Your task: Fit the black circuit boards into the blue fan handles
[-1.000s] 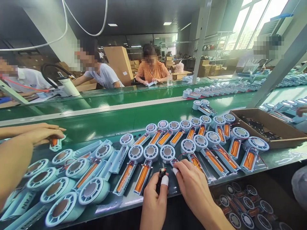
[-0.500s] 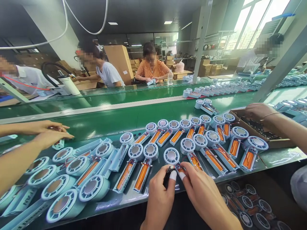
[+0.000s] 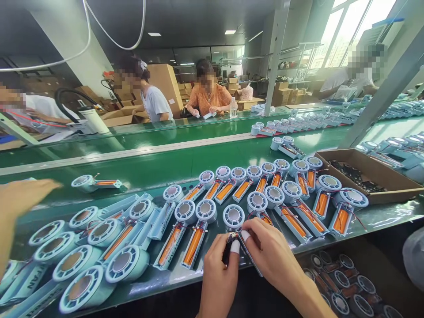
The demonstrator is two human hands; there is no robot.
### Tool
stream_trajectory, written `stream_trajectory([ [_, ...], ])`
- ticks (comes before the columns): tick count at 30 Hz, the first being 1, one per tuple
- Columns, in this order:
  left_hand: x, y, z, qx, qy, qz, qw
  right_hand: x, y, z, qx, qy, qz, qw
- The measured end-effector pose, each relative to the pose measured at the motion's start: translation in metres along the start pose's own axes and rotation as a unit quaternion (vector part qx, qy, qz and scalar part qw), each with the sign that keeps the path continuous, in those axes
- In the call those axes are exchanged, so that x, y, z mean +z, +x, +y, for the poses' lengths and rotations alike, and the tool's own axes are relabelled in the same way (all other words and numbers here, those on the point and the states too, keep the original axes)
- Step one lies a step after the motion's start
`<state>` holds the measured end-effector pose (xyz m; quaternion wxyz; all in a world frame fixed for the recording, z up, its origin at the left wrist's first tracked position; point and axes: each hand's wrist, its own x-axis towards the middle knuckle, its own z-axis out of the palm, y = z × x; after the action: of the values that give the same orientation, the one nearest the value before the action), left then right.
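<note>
My left hand (image 3: 219, 267) is closed on a small dark circuit board (image 3: 228, 247), its thumb in a white finger cot. My right hand (image 3: 273, 254) is pinched near the board's upper end, also with a white finger cot; what is between its fingertips is hidden. Just above both hands lies the round head of a light blue handheld fan (image 3: 233, 216), its handle mostly covered by my right hand. Nearby, fans with open handles show orange batteries (image 3: 194, 245) and thin red and dark wires.
Beyond the rows of fans runs a green conveyor belt (image 3: 159, 163). A cardboard box (image 3: 394, 176) of dark circuit boards stands at the right, and more fans lie below the table edge. At the left, a co-worker's arm (image 3: 23, 203) reaches in. Other people sit across the belt.
The co-worker's hand at the left has drawn back, leaving a fan on the belt. The hand in the cardboard box is gone. My hands stay at the same fan, with small finger shifts.
</note>
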<state>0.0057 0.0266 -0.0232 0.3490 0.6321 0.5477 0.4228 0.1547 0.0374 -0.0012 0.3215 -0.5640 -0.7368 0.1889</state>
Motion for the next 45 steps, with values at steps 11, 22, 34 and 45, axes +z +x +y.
stream_trajectory([
  [11, -0.001, -0.006, -0.008, -0.089, -0.061, 0.036, 0.994, 0.012, -0.002, 0.006, -0.098, 0.085, 0.036, 0.991],
  [22, -0.011, -0.01, -0.008, -0.135, -0.072, 0.058, 0.987, 0.018, -0.005, 0.003, -0.032, 0.153, 0.02, 0.987],
  [34, -0.013, 0.0, 0.006, -0.191, -0.261, -0.021, 0.946, 0.027, -0.012, 0.009, -0.079, 0.111, 0.083, 0.987],
  [45, -0.007, 0.005, 0.014, -0.219, -0.247, -0.035, 0.943, 0.03, -0.013, 0.002, 0.065, 0.302, 0.087, 0.947],
])
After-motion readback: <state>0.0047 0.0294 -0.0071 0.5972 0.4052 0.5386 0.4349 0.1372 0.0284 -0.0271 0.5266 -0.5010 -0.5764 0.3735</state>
